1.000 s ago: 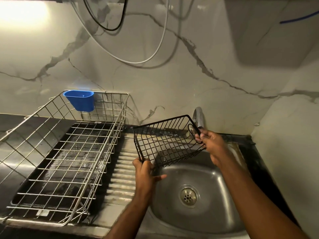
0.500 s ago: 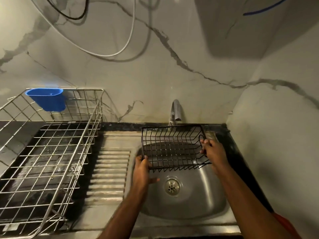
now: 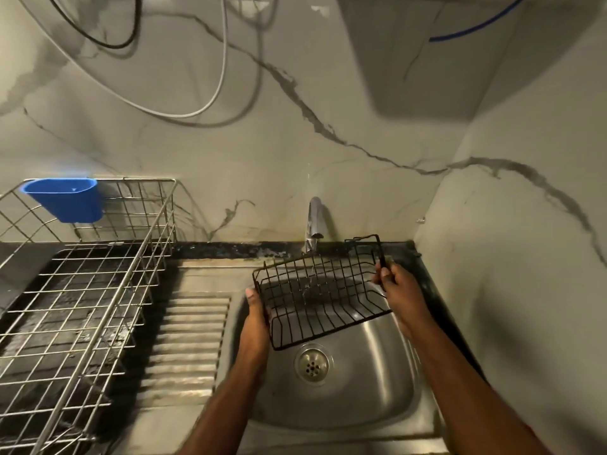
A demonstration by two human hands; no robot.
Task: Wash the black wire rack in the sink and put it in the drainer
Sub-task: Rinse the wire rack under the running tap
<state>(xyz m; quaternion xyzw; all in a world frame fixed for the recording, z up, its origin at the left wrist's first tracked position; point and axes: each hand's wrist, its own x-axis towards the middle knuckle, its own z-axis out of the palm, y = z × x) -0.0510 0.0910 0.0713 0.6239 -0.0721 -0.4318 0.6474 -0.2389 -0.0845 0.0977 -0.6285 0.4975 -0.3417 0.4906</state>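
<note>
Both forearms reach in from the bottom edge over the steel sink [image 3: 387, 399]. Drain strainer [image 3: 311, 364] sits in the bowl floor, nearest of the fixed parts.

Left hand [image 3: 254, 326] grips the black wire rack [image 3: 320, 290] at its near-left corner, fingers wrapped under the frame, one fingertip showing above the rim. Right hand [image 3: 399, 290] pinches the rack's right end wire, fingers curled round it.

The rack is off the bowl floor, held over the sink above the drain and tilted, right end higher. Thin black wire, rectangular basket shape, parallel bars along the base, low side walls, rounded corners, raised loop at the right end. It sits under the tap [image 3: 314, 221]; a thin stream of water looks to be running through the middle bars, though it's faint and I can't be sure.

Left of the bowl: ribbed steel drainboard [image 3: 189, 343]. Further left, the drainer [image 3: 82, 307], a large silver wire basket over a dark wet counter, well apart from the rack. Blue plastic cup [image 3: 65, 200] hangs on its back rail.

Behind it all: marble-look wall [image 3: 328, 93] with grey veins, black grime strip at the counter joint, white cable [image 3: 210, 100] and black cable [image 3: 108, 44] looping overhead, blue line [image 3: 473, 27] top right.
</note>
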